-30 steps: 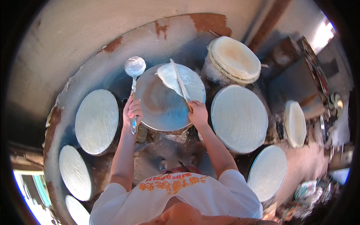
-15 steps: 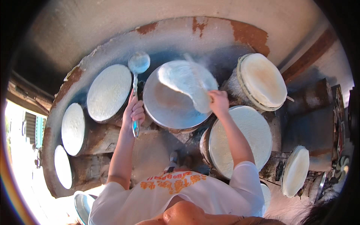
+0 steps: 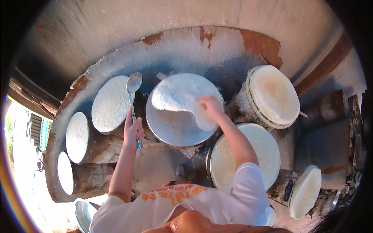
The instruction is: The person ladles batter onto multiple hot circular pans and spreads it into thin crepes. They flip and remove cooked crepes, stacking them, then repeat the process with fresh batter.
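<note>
My left hand (image 3: pixel 133 132) is closed round the handle of a metal ladle (image 3: pixel 134 82), its bowl raised in front of the far-left white disc. Before me is a round flat griddle (image 3: pixel 167 130), with white batter (image 3: pixel 169 97) over its far and right parts and bare grey metal at the near left. My right hand (image 3: pixel 210 106) is closed above the griddle's right side. It grips a pale spreader whose blurred end (image 3: pixel 161 76) shows past the griddle's far-left edge; motion smears the rest.
White-covered round griddles (image 3: pixel 112 104) (image 3: pixel 77 138) (image 3: pixel 65 173) curve along the left. On the right stand a raised stack of flat rounds (image 3: pixel 275 91), a large white round (image 3: pixel 248 151) under my forearm and a smaller one (image 3: pixel 305 191). A metal basin (image 3: pixel 85 213) is at the lower left.
My right hand has swept leftward over the griddle with the spreader, and the batter's edge has shifted left. The ladle in my left hand has tipped and sits lower and further left.
</note>
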`<state>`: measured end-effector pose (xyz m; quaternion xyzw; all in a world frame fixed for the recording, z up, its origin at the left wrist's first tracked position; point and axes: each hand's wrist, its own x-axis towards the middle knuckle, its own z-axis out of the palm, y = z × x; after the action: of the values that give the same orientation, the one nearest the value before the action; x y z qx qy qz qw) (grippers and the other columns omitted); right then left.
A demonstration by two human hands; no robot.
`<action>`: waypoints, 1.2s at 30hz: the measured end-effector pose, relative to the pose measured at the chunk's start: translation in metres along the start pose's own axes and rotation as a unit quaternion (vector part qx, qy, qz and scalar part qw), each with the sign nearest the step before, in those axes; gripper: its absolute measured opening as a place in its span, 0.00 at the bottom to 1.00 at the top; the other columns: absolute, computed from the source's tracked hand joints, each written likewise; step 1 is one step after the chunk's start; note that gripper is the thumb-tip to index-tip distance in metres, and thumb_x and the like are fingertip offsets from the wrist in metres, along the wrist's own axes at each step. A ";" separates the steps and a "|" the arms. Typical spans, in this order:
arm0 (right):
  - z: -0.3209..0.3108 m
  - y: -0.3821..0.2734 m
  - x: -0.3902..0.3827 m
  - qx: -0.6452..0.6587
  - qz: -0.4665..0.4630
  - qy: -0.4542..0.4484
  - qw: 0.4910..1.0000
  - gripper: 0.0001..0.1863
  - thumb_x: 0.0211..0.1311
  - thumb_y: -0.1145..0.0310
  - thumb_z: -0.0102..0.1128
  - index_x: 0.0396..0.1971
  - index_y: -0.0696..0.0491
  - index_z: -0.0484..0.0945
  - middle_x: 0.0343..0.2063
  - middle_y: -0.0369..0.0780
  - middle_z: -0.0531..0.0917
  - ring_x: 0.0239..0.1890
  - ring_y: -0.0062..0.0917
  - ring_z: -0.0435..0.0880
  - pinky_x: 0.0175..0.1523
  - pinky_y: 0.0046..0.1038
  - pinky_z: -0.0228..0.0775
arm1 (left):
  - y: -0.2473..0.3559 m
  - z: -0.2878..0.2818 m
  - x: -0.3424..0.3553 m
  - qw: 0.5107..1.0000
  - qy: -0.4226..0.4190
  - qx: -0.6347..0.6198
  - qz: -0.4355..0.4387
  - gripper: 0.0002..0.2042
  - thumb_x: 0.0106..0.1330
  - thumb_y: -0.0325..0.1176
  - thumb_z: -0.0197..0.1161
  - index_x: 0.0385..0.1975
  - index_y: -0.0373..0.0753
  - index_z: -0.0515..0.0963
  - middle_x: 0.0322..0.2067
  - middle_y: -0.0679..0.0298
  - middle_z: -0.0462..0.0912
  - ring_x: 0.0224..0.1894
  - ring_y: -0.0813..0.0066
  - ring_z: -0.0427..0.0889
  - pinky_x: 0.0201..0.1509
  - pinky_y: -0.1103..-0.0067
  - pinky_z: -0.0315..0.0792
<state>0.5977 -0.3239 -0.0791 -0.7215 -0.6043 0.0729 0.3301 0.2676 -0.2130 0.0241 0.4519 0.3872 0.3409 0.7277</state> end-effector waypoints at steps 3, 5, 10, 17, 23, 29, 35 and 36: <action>0.008 -0.046 -0.019 0.063 -0.067 -0.057 0.994 0.13 0.45 0.79 0.55 0.32 0.51 0.82 0.38 0.37 0.82 0.43 0.37 0.75 0.50 0.33 0.67 | 0.000 -0.029 -0.018 0.998 0.027 0.047 -0.011 0.31 0.68 0.26 0.50 0.68 0.53 0.47 0.15 0.75 0.57 0.12 0.89 0.56 0.13 0.88 0.52; -0.004 -0.032 -0.031 0.090 -0.044 -0.086 0.991 0.12 0.46 0.77 0.57 0.32 0.51 0.82 0.39 0.38 0.81 0.43 0.36 0.75 0.50 0.33 0.67 | 0.010 -0.024 -0.029 0.992 0.034 0.117 -0.015 0.31 0.68 0.26 0.50 0.68 0.53 0.47 0.14 0.75 0.57 0.12 0.88 0.56 0.12 0.87 0.53; 0.009 -0.001 0.009 0.004 -0.079 -0.065 0.995 0.13 0.46 0.76 0.59 0.35 0.49 0.83 0.40 0.38 0.81 0.45 0.34 0.75 0.51 0.33 0.67 | -0.011 -0.011 -0.003 0.993 0.027 0.111 -0.008 0.30 0.68 0.27 0.50 0.68 0.54 0.49 0.14 0.75 0.57 0.11 0.87 0.55 0.12 0.85 0.55; -0.024 -0.014 -0.034 0.097 -0.071 -0.142 0.983 0.15 0.44 0.76 0.59 0.36 0.51 0.82 0.40 0.35 0.82 0.45 0.33 0.76 0.53 0.31 0.66 | 0.000 -0.051 -0.065 0.964 0.021 0.248 -0.093 0.31 0.65 0.25 0.50 0.68 0.52 0.51 0.14 0.72 0.63 0.10 0.85 0.61 0.10 0.84 0.58; -0.021 -0.021 -0.047 0.111 -0.101 -0.136 0.979 0.17 0.42 0.78 0.58 0.36 0.53 0.82 0.39 0.36 0.83 0.44 0.34 0.75 0.53 0.31 0.66 | -0.026 -0.038 -0.103 0.958 0.023 0.222 -0.178 0.31 0.65 0.24 0.50 0.68 0.53 0.50 0.14 0.71 0.62 0.10 0.82 0.61 0.12 0.82 0.59; -0.019 -0.002 -0.093 0.002 -0.012 -0.004 1.000 0.21 0.38 0.82 0.57 0.36 0.48 0.83 0.42 0.31 0.82 0.43 0.31 0.74 0.51 0.29 0.68 | -0.039 -0.018 -0.099 0.960 -0.050 0.209 -0.180 0.31 0.64 0.23 0.48 0.68 0.54 0.51 0.13 0.72 0.61 0.11 0.82 0.60 0.14 0.81 0.60; -0.029 -0.043 -0.131 -0.002 0.002 -0.002 1.000 0.18 0.42 0.80 0.59 0.37 0.49 0.82 0.41 0.31 0.82 0.42 0.31 0.73 0.50 0.28 0.68 | -0.040 -0.023 -0.101 0.949 -0.091 0.257 -0.157 0.30 0.66 0.24 0.49 0.68 0.53 0.51 0.14 0.72 0.61 0.12 0.83 0.60 0.14 0.82 0.60; -0.024 -0.044 -0.128 -0.007 0.017 0.020 1.000 0.18 0.41 0.81 0.58 0.36 0.49 0.83 0.41 0.31 0.82 0.43 0.31 0.73 0.50 0.28 0.68 | -0.041 -0.024 -0.098 0.952 -0.104 0.239 -0.159 0.30 0.66 0.25 0.49 0.68 0.53 0.51 0.15 0.73 0.61 0.13 0.84 0.60 0.14 0.82 0.60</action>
<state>0.5402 -0.4488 -0.0730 -0.7351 -0.5860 0.0599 0.3356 0.2073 -0.3011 0.0038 0.5785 0.4461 0.0691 0.6794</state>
